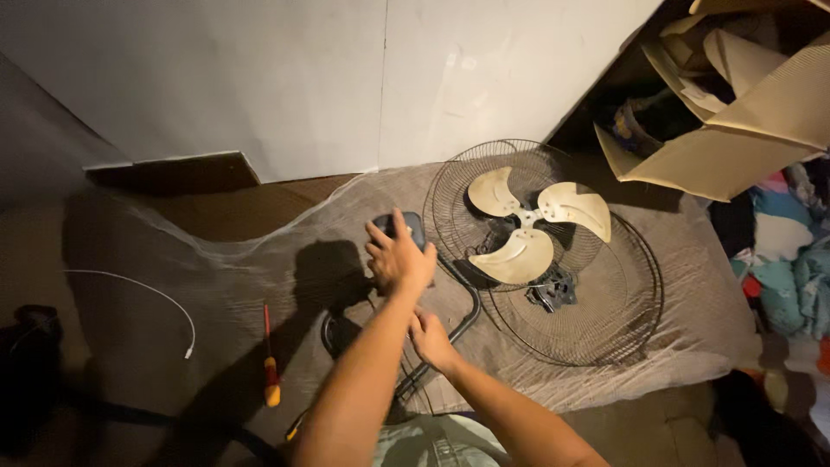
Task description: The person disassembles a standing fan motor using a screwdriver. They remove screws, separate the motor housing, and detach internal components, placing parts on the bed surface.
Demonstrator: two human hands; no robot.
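My left hand lies with fingers spread on a dark fan motor housing, at the left of a round wire guard with a cream three-blade propeller inside it. My right hand is lower, fingers curled around a dark curved tube of the fan stand. A second wire guard lies flat under and to the right of the first. A small dark part rests on that guard.
A red-and-yellow screwdriver lies on the grey cloth to the left. A white cable curves further left. Torn cardboard and bundled clothes crowd the right side. White wall panels stand behind.
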